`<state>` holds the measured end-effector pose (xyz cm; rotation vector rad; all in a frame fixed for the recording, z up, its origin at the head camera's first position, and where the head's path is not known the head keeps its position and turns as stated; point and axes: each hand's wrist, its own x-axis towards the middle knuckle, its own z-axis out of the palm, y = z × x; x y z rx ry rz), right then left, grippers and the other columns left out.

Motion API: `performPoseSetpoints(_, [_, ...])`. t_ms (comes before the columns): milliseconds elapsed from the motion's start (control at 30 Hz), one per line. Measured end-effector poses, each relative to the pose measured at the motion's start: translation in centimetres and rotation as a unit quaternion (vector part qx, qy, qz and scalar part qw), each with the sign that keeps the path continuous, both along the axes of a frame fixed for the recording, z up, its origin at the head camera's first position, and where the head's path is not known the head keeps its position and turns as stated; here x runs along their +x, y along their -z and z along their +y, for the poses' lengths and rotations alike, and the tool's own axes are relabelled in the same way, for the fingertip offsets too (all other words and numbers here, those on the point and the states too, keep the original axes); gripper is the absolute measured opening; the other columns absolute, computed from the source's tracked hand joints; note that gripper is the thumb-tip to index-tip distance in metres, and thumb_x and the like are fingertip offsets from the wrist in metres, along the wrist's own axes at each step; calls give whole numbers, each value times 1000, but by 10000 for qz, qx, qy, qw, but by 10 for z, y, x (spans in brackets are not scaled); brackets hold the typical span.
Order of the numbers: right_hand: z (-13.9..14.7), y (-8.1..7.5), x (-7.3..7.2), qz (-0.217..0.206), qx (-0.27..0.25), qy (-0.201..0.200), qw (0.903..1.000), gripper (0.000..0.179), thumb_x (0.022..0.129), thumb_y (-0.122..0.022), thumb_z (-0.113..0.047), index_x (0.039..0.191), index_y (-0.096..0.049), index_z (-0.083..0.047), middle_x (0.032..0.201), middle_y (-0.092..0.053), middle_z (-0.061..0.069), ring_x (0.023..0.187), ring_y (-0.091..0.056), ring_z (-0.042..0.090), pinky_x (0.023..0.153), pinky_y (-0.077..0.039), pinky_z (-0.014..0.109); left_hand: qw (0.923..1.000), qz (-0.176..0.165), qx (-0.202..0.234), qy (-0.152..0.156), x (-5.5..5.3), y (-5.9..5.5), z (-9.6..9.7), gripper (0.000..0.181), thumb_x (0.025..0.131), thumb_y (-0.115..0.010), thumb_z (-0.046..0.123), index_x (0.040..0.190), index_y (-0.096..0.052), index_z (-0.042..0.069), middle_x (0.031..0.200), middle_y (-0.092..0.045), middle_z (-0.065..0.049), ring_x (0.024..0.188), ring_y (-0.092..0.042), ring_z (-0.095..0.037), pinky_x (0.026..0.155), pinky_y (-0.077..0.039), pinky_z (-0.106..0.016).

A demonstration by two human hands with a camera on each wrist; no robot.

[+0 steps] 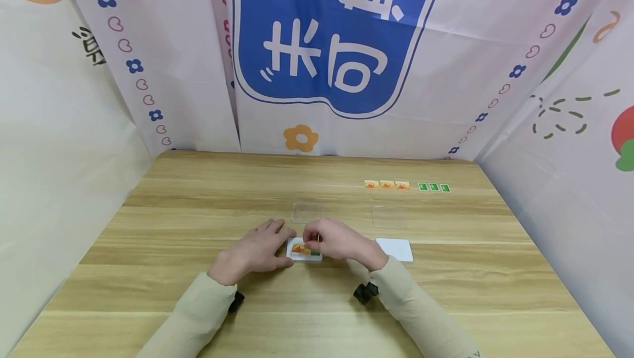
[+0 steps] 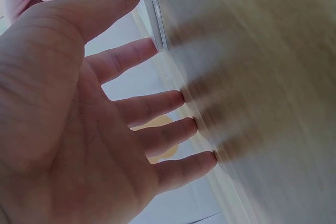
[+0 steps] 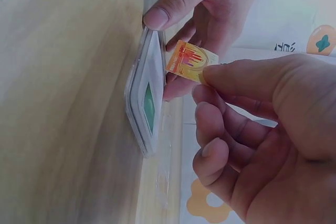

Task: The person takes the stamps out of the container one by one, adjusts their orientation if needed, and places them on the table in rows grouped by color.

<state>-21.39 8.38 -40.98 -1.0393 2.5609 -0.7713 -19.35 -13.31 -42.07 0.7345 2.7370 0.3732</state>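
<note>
My right hand pinches a small orange stamp with a cityscape print between thumb and forefinger, tilted just above a white rounded card. A green stamp lies on that card, partly covered by my right hand in the head view. Straight and spread, the fingers of my left hand stand with tips on the table, while its thumb and forefinger touch the card's left end on opposite edges. The card looks layered from the side in the right wrist view.
Another white card lies to the right. Two clear rectangular plates lie farther back. Behind them are rows of orange stamps and green stamps. Printed cloth surrounds the wooden table on three sides.
</note>
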Motion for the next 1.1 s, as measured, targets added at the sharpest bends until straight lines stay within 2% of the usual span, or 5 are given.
performPoseSetpoints(1100, [18, -12, -11, -97, -204, 380, 9990, 7, 94, -63, -9, 95, -70, -10, 87, -69, 0, 77, -58, 8, 70, -50, 22, 10000, -50, -46, -68, 0, 0, 0, 59, 90, -69, 41, 140, -50, 17, 155, -34, -23, 144, -29, -46, 108, -31, -67])
